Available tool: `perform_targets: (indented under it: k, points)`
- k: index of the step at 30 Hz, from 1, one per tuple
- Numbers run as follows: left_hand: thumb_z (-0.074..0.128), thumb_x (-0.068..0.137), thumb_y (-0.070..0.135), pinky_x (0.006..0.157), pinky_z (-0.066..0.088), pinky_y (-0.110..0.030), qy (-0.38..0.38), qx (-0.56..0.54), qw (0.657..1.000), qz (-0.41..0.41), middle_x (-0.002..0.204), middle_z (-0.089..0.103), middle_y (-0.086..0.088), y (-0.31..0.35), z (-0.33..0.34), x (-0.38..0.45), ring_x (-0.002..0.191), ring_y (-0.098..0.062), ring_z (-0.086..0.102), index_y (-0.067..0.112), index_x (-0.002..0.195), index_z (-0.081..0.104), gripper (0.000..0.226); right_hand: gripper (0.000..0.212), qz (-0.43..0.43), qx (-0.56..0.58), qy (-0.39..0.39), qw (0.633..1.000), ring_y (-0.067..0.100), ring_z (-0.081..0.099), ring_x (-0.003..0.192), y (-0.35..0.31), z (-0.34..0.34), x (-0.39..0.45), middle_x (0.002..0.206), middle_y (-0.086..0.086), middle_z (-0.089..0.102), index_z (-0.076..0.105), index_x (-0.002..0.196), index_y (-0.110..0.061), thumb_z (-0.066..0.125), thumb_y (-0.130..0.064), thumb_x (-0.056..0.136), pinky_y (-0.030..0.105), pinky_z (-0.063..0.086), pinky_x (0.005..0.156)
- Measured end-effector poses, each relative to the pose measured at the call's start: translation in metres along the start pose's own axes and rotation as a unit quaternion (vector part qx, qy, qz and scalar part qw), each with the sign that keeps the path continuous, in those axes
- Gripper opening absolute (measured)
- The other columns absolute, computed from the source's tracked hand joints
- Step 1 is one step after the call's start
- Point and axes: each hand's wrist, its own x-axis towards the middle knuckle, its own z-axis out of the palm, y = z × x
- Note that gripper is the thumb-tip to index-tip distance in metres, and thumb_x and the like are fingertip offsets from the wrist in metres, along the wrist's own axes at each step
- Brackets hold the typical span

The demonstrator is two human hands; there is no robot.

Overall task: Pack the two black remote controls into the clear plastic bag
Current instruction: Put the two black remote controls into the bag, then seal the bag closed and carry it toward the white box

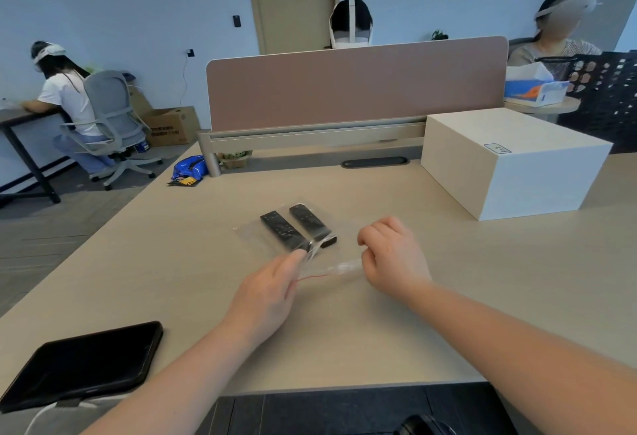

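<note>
Both remotes appear already bagged: the left remote (283, 231) and the right remote (312, 225) lie side by side, lengthwise away from the person, under the film of the clear plastic bag (265, 227). The bag lies flat on the desk (344, 331), mid-desk, just beyond the hands. The near ends of the remotes sit close to the bag mouth; whether the right remote's near end is fully inside cannot be told, as glare and crumpled film cover it.

Step in hand, as judged: closing the mouth. A red seal strip (312, 276) is seen running across the near edge between the hands.

Grip state:
- left hand (272, 291): pinched shut on the bag's near edge, at the left end of the strip, fingertips touching the film just beside the left remote's near end.
- right hand (391, 257): curled closed on the right end of the mouth, film bunched at the fingers.

The mouth is lifted slightly off the desk and held taut between both grips.

Next move, as judged:
- remotes to be seated deeper if any end sits in the seal line
- both layers to be aligned, then the strip pressed along its full length
- slack film and trapped air are the likely trouble; a wrinkle in the strip would leave a gap

Nearby and not involved: a dark tablet (86, 364) at near left, a white box (513, 162) at far right.
</note>
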Motion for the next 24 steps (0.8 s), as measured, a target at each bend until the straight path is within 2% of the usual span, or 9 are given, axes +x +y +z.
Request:
perform_targets:
  k: [2, 4, 6, 9, 12, 14, 18, 22, 24]
  points:
    - [0.039, 0.082, 0.028, 0.058, 0.053, -0.026, 0.016, -0.024, 0.999, -0.015, 0.100, 0.072, -0.001, -0.003, -0.001, 0.000, 0.080, -0.020, 0.067, 0.020, 0.106, 0.053, 0.028, 0.026, -0.024, 0.011, 0.023, 0.999, 0.031, 0.056, 0.096, -0.006, -0.002, 0.001, 0.091, 0.005, 0.066, 0.061, 0.093, -0.013, 0.049, -0.008, 0.070, 0.039, 0.052, 0.077]
    - [0.042, 0.081, 0.028, 0.060, 0.052, -0.026, 0.026, -0.036, 0.999, 0.000, 0.095, 0.070, 0.002, -0.007, -0.002, -0.001, 0.080, -0.016, 0.062, 0.022, 0.090, 0.056, 0.017, 0.041, -0.055, 0.015, 0.009, 0.998, 0.030, 0.051, 0.111, -0.010, 0.001, 0.000, 0.112, 0.007, 0.064, 0.058, 0.111, -0.016, 0.058, -0.009, 0.070, 0.040, 0.048, 0.090]
    - [0.046, 0.080, 0.027, 0.052, 0.053, -0.025, 0.040, -0.001, 0.999, 0.031, 0.095, 0.061, 0.008, -0.011, -0.003, -0.005, 0.081, -0.012, 0.054, 0.021, 0.078, 0.060, 0.016, 0.047, -0.087, 0.005, -0.021, 0.996, 0.032, 0.050, 0.119, -0.012, 0.006, 0.000, 0.124, 0.007, 0.061, 0.058, 0.117, -0.021, 0.060, -0.010, 0.071, 0.041, 0.049, 0.090]
    - [0.054, 0.077, 0.018, 0.043, 0.047, -0.026, 0.050, 0.070, 0.991, 0.102, 0.093, 0.050, 0.007, -0.013, -0.003, -0.010, 0.077, -0.016, 0.045, 0.018, 0.068, 0.065, 0.014, 0.036, -0.126, -0.005, -0.038, 0.991, 0.032, 0.057, 0.117, -0.014, 0.011, 0.000, 0.119, 0.006, 0.067, 0.067, 0.105, -0.024, 0.063, -0.010, 0.071, 0.041, 0.053, 0.084]
    - [0.064, 0.074, 0.008, 0.048, 0.048, -0.028, 0.060, 0.089, 0.982, 0.155, 0.083, 0.065, 0.001, -0.010, -0.006, -0.014, 0.075, -0.018, 0.050, 0.017, 0.074, 0.064, 0.009, 0.020, -0.170, -0.028, -0.057, 0.983, 0.029, 0.065, 0.108, -0.017, 0.014, -0.001, 0.102, 0.000, 0.074, 0.074, 0.082, -0.024, 0.062, -0.014, 0.070, 0.042, 0.053, 0.087]
    - [0.069, 0.072, 0.006, 0.054, 0.053, -0.027, 0.063, 0.081, 0.981, 0.166, 0.083, 0.071, 0.000, -0.011, -0.006, -0.015, 0.076, -0.018, 0.060, 0.016, 0.080, 0.063, 0.015, 0.015, -0.172, -0.046, -0.084, 0.980, 0.026, 0.065, 0.108, -0.019, 0.018, -0.003, 0.094, -0.007, 0.075, 0.073, 0.079, -0.025, 0.061, -0.017, 0.072, 0.044, 0.049, 0.094]
    - [0.062, 0.074, 0.011, 0.042, 0.050, -0.025, 0.035, 0.064, 0.989, 0.129, 0.069, 0.069, 0.001, -0.012, -0.008, -0.015, 0.059, -0.021, 0.063, 0.019, 0.083, 0.053, 0.014, 0.039, -0.150, -0.036, -0.099, 0.983, 0.021, 0.067, 0.105, -0.027, 0.017, -0.002, 0.084, -0.010, 0.076, 0.074, 0.083, -0.024, 0.036, -0.024, 0.075, 0.042, 0.048, 0.095]
    - [0.050, 0.081, 0.019, 0.031, 0.041, -0.026, 0.049, 0.049, 0.991, 0.116, 0.052, 0.062, -0.001, -0.007, -0.011, -0.016, 0.043, -0.025, 0.055, 0.018, 0.078, 0.051, 0.004, 0.040, -0.136, 0.070, -0.104, 0.983, 0.023, 0.065, 0.106, -0.034, 0.009, -0.002, 0.093, -0.002, 0.076, 0.072, 0.101, -0.019, 0.044, -0.027, 0.074, 0.039, 0.046, 0.096]
    - [0.049, 0.080, 0.019, 0.030, 0.040, -0.026, 0.050, 0.044, 0.991, 0.112, 0.051, 0.061, -0.001, -0.007, -0.010, -0.016, 0.041, -0.025, 0.055, 0.018, 0.079, 0.050, 0.002, 0.035, -0.154, 0.092, -0.098, 0.979, 0.022, 0.064, 0.106, -0.037, 0.009, -0.004, 0.093, -0.002, 0.076, 0.071, 0.100, -0.019, 0.050, -0.034, 0.077, 0.035, 0.047, 0.093]
